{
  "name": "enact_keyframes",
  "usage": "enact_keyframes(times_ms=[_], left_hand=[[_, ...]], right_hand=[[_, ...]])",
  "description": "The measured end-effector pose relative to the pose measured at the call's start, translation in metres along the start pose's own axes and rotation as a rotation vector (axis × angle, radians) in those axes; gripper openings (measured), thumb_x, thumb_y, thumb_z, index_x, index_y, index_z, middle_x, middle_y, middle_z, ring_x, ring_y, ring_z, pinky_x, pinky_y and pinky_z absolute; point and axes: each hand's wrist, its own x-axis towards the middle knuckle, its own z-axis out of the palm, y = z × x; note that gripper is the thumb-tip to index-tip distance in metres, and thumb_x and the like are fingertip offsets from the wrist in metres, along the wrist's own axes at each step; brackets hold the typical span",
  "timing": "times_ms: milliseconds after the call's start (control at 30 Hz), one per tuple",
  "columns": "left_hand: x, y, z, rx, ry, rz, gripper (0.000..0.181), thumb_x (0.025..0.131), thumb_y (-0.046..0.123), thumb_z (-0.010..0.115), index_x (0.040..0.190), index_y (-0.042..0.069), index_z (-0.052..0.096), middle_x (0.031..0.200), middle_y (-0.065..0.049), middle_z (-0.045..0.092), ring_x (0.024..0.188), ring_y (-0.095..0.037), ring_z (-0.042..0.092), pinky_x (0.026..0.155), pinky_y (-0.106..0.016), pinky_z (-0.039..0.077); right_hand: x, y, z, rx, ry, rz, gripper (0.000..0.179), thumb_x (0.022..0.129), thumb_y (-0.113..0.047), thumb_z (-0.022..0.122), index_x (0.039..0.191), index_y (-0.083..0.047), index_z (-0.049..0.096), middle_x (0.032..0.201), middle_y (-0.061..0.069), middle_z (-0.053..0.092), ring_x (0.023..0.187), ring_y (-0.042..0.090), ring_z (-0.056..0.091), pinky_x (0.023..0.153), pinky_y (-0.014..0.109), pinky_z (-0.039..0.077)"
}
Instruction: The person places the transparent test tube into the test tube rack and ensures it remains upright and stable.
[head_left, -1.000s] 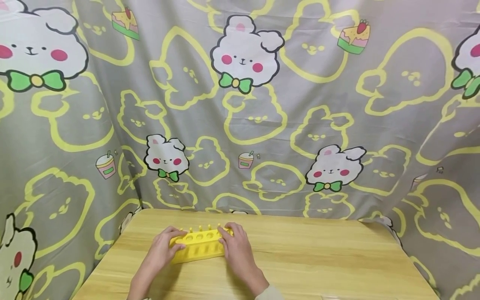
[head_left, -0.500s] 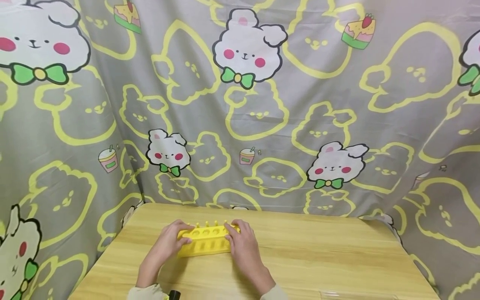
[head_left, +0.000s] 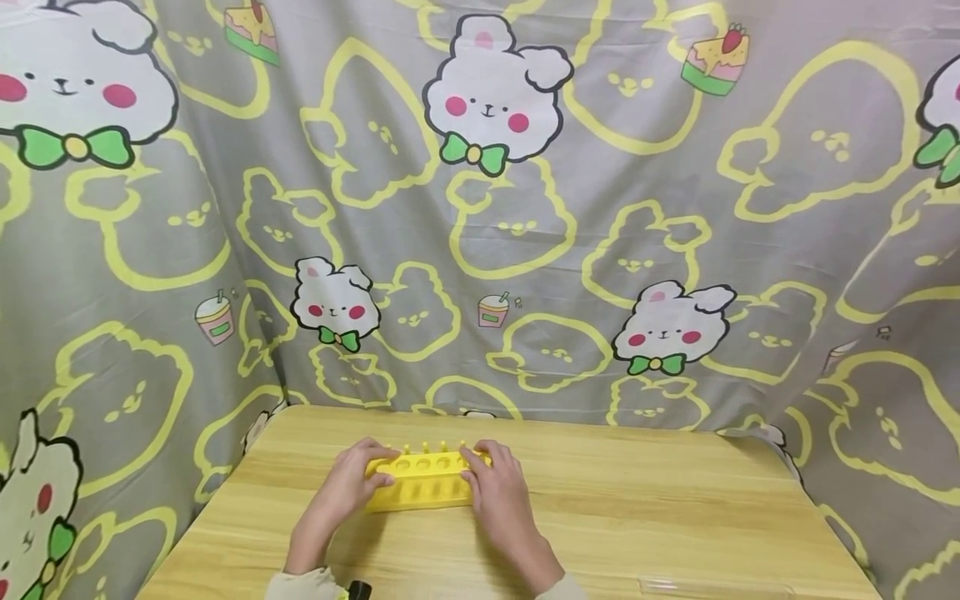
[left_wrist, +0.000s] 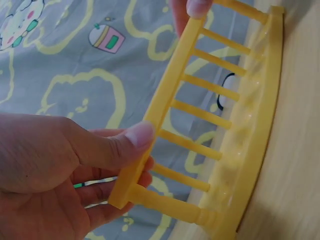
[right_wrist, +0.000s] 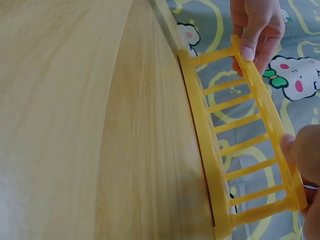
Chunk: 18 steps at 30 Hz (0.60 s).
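The yellow rack (head_left: 422,493) stands upright on the table (head_left: 637,517), between both hands: the left hand (head_left: 351,478) pinches its left end (up at the top), the right hand (head_left: 501,485) its right end.

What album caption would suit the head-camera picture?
Left hand and right hand grip a yellow rack at a wood-grain table before bunny-print cloth.

I count one yellow rack (head_left: 427,492), with six thin rods (left_wrist: 201,115) and two thicker posts (left_wrist: 167,205) in it, one left hand (head_left: 356,479) and one right hand (head_left: 501,490) at its ends, and one table (head_left: 637,500) beneath it.
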Motion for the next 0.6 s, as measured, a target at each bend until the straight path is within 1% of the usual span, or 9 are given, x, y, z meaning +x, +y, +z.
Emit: enact_keyframes(times_ms=[133,233,400,467,600], left_hand=[[0.000,0.000,0.001,-0.011,0.006,0.011,0.034,0.081,-0.001,0.083,0.114,0.002,0.076,0.105,-0.007,0.068,0.101,-0.029,0.066,0.092,-0.048,0.057],[0.001,0.002,0.002,-0.013,0.012,0.023,0.034,0.080,0.000,0.083,0.114,0.003,0.077,0.104,-0.005,0.068,0.100,-0.027,0.066,0.091,-0.047,0.058],[0.004,0.006,0.003,-0.015,-0.017,0.093,0.034,0.084,0.002,0.081,0.117,0.001,0.075,0.104,-0.006,0.066,0.099,-0.028,0.066,0.087,-0.047,0.059],[0.003,0.007,0.004,-0.027,-0.028,0.096,0.034,0.085,0.003,0.081,0.118,0.001,0.074,0.105,-0.007,0.066,0.099,-0.029,0.065,0.087,-0.048,0.058],[0.001,0.008,0.005,-0.049,-0.025,0.077,0.034,0.085,0.001,0.081,0.118,0.000,0.074,0.106,-0.007,0.067,0.102,-0.031,0.065,0.089,-0.050,0.058]], right_hand=[[-0.001,0.000,-0.002,-0.002,0.006,0.000,0.034,0.095,-0.022,0.074,0.127,-0.012,0.073,0.121,0.008,0.063,0.117,0.025,0.058,0.099,0.045,0.052],[-0.002,0.002,-0.005,0.007,0.008,-0.003,0.033,0.095,-0.021,0.074,0.127,-0.012,0.073,0.121,0.007,0.063,0.116,0.025,0.059,0.096,0.045,0.053],[-0.005,0.006,-0.012,0.014,0.026,0.019,0.033,0.093,-0.020,0.077,0.125,-0.012,0.074,0.119,0.006,0.063,0.115,0.025,0.059,0.091,0.044,0.053],[-0.007,0.007,-0.014,0.013,0.025,0.020,0.033,0.093,-0.020,0.077,0.125,-0.012,0.074,0.119,0.006,0.063,0.115,0.025,0.059,0.091,0.043,0.052],[-0.008,0.008,-0.014,0.024,0.015,0.005,0.034,0.093,-0.020,0.077,0.126,-0.011,0.073,0.120,0.007,0.063,0.115,0.025,0.058,0.093,0.045,0.052]])
